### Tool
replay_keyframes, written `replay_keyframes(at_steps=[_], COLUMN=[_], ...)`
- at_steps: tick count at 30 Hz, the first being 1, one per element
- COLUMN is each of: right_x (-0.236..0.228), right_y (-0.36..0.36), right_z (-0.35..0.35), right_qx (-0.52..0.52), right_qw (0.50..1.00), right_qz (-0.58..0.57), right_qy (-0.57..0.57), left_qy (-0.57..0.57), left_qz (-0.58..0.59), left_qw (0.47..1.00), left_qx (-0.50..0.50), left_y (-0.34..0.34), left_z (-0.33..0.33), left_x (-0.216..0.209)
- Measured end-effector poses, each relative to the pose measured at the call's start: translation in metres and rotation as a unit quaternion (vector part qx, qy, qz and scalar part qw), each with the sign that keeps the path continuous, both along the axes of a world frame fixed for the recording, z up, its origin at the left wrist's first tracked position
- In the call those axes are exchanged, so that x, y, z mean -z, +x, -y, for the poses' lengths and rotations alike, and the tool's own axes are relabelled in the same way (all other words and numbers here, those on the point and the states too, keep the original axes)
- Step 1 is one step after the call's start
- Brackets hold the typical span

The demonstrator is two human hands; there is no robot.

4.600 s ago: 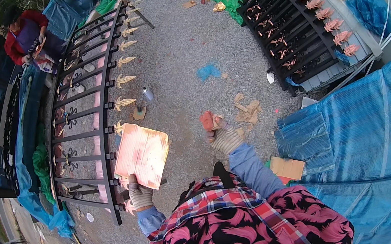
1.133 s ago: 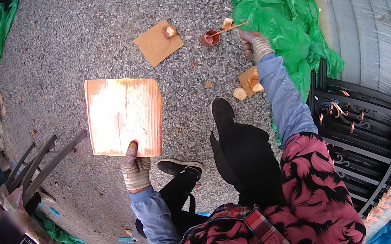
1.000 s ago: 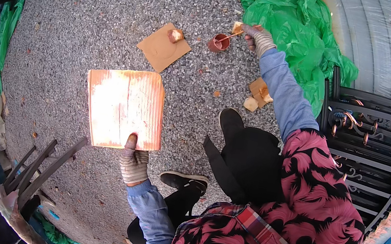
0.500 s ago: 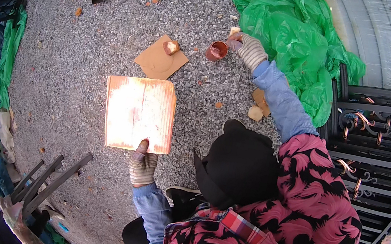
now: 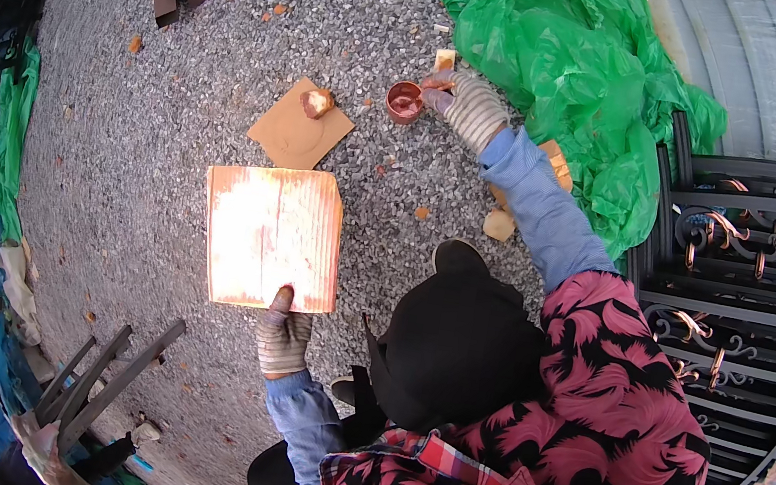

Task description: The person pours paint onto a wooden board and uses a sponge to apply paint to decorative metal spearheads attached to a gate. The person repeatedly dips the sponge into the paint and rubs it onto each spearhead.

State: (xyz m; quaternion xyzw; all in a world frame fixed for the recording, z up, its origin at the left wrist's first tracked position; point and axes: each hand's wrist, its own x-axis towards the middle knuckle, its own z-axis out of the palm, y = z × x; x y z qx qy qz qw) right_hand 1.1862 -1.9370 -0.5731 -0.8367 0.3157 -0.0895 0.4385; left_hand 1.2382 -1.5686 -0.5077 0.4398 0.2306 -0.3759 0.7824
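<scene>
My left hand (image 5: 280, 339), in a striped fingerless glove, grips the near edge of a square pale wooden board (image 5: 270, 237). The thumb lies on top and the other fingers are hidden beneath. Glare whitens much of the board; reddish-brown smears show along its edges. Up ahead my right hand (image 5: 469, 106), gloved likewise, has its fingers closed at the right rim of a small reddish-brown cup (image 5: 404, 102). Something reddish shows inside the cup. Just beyond those fingers a small pale block (image 5: 445, 60) lies on the gravel.
Beyond the board, a piece of brown cardboard (image 5: 296, 133) carries a stained pale lump (image 5: 316, 103). Green plastic sheeting (image 5: 573, 79) and black metal railings (image 5: 753, 287) flank my right arm. Another pale block (image 5: 499, 225) lies beneath it. Dark bars (image 5: 121, 383) jut up at lower left.
The whole view has shifted, so most things sit further left. The cup has tipped a little and more of its inside shows. Both hands keep their holds.
</scene>
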Motion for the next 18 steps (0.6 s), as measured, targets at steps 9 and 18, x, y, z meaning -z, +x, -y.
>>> replay_keyframes(at_steps=[9, 18], right_x=[-0.019, -0.046], right_y=[-0.009, -0.05], right_z=[-0.003, 0.004], right_qx=[0.147, 0.278], right_qw=[0.954, 0.823], right_qz=[0.14, 0.262], right_qy=[0.222, 0.421], left_qy=[-0.024, -0.065], left_qz=[-0.004, -0.035], left_qw=[0.999, 0.996], left_qx=[0.032, 0.041], left_y=[0.0, 0.005], left_z=[0.013, 0.036], left_x=[0.012, 0.026])
